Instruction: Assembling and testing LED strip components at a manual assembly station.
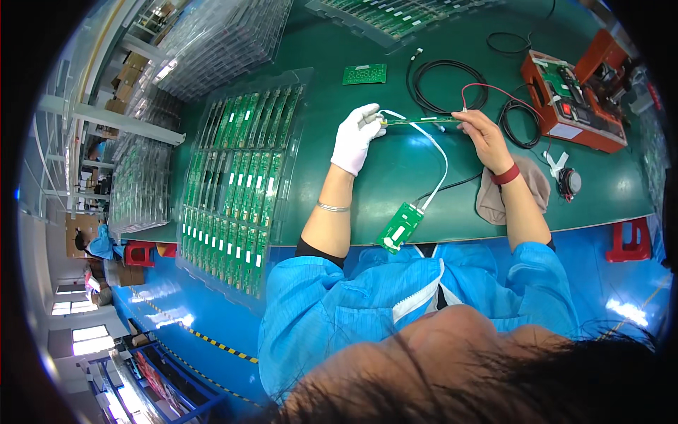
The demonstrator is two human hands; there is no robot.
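Head view: the white-gloved left hand (357,138) has its grip closed on the left end of a green circuit board (424,121), seen nearly edge-on above the bench (381,180). The bare right hand (484,136) pinches the opposite end at the fingertips, beside the end of a red lead (497,88). A white cable (445,164) runs to a second circuit board (400,227) at the near edge.

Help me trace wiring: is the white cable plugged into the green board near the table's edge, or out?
Apparently in: the white cable meets the connector at the far edge of the green board.
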